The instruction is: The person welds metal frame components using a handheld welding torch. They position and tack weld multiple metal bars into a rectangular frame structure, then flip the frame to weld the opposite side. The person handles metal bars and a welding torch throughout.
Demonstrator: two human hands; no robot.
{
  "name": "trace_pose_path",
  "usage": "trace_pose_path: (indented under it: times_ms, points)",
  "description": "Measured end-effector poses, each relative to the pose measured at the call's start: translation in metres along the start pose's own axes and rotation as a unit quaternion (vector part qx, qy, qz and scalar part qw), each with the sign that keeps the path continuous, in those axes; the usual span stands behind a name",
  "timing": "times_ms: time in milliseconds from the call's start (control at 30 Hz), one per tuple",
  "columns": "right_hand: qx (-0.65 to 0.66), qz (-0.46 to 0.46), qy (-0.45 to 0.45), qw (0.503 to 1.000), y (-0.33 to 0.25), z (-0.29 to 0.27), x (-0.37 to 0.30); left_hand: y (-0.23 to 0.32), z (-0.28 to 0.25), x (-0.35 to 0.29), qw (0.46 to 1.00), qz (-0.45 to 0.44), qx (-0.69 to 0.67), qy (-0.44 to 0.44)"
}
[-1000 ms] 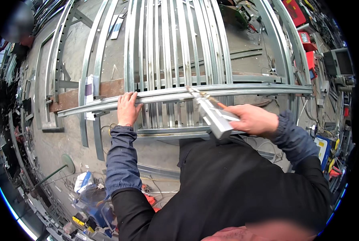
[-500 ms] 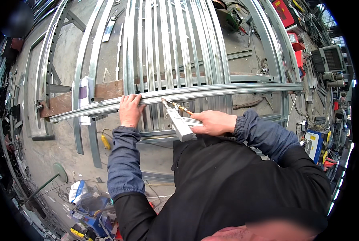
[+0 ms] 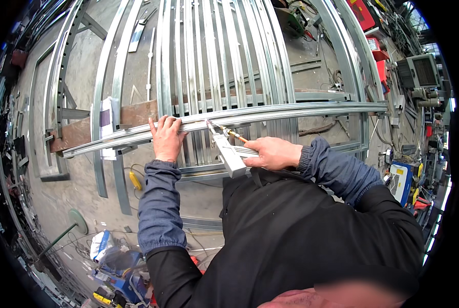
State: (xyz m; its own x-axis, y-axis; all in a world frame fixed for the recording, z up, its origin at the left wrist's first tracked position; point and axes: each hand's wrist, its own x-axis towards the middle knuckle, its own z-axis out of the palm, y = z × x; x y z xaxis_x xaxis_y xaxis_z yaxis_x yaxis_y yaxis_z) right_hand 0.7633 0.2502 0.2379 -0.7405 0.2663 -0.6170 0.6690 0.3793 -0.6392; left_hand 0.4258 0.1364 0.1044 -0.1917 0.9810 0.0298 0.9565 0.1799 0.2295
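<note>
— what's closest to you down there?

— my own black jacket (image 3: 301, 241) and the blue sleeves coming up from it. by my left elbow, low on the concrete floor (image 3: 80, 190), there's a heap of blue and white packets and tools (image 3: 109, 254), and a yellow-handled tool (image 3: 135, 180) lies just under the frame.

— and your hands?

— my right hand (image 3: 271, 153) is closed around the silver-grey box-shaped handheld torch (image 3: 228, 154); the fingers wrap its body, and its thin nozzle with an orange-tipped part points up and left, with the tip right at the long galvanised steel channel (image 3: 270, 114) that lies crosswise. i cannot tell whether the tip actually touches the metal.

— the left one?

— my left hand (image 3: 163, 137) lies flat on that same channel, fingers together and hooked over its far edge, pressing it down, just left of the nozzle.

— where does the channel sit?

— it runs from lower left to the right across a rack of upright galvanised steel bars (image 3: 214, 61), and a rusty brown flat beam (image 3: 111, 120) lies behind it on the left, with a white paper tag (image 3: 106, 114) against it.

— further out?

— more curved steel frames (image 3: 60, 87) on the floor at left, red boxes (image 3: 365, 13) at upper right, and a grey machine with a vented grille (image 3: 419, 72) at the right edge.
</note>
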Motion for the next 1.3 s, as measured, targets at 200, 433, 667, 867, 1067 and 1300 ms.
trace_pose_path:
  times_ms: [200, 433, 667, 867, 1067, 1300]
  points:
    - [0.003, 0.003, -0.002, 1.000, 0.004, 0.000, -0.002, 0.002, -0.004, 0.001, 1.000, -0.007, 0.000, -0.012]
    - [0.004, 0.008, -0.002, 1.000, 0.007, 0.004, -0.003, -0.001, -0.003, 0.002, 1.000, 0.001, -0.006, -0.010]
    - [0.003, 0.012, 0.005, 1.000, 0.004, 0.002, -0.007, -0.004, 0.004, 0.001, 1.000, 0.002, 0.003, 0.003]
    - [0.005, 0.015, 0.007, 1.000, 0.002, 0.001, -0.010, 0.000, 0.005, -0.010, 0.995, -0.036, -0.033, 0.083]
    - [0.006, 0.019, 0.013, 1.000, 0.004, 0.004, -0.011, 0.023, 0.026, -0.067, 0.966, -0.088, -0.100, 0.222]
    - [0.001, 0.035, 0.001, 0.999, 0.003, 0.005, -0.012, 0.062, 0.048, -0.112, 0.976, -0.094, -0.110, 0.163]
